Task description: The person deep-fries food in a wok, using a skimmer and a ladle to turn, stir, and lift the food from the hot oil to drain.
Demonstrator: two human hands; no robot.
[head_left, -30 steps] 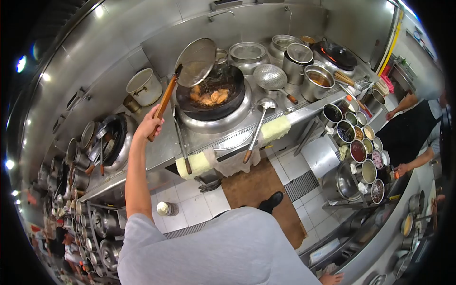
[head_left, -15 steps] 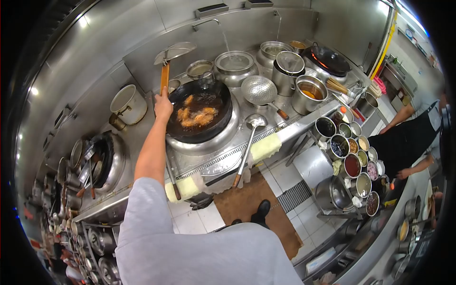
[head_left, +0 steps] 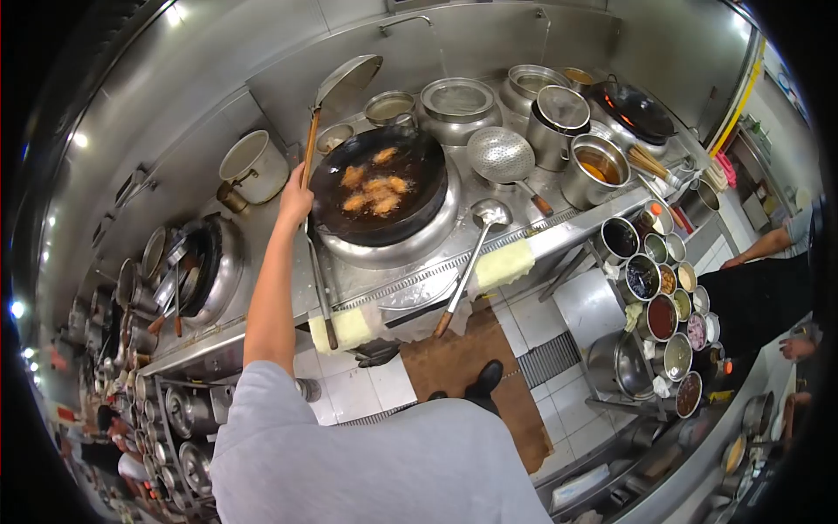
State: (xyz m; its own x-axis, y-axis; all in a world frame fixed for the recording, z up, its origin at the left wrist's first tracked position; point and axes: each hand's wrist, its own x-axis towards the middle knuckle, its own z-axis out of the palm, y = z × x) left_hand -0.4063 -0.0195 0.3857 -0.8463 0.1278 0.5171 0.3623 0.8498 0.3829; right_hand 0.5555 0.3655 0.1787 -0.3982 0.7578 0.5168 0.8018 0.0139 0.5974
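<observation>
Left hand (head_left: 297,203): fingers curling around wooden handle (head_left: 311,147) of strainer (head_left: 351,79), upper left of frame, head tilting above level of wok (head_left: 421,208). Browned pieces (head_left: 377,187) lying in oil (head_left: 417,166) inside wok, left of centre. 1 ladle (head_left: 466,272) resting near centre. Right-hand fingers: cannot tell.

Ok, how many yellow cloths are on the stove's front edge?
2. One yellow cloth lies right of the ladle; the other yellow cloth lies left of it, nearer the left arm, which could be hiding another.
</observation>
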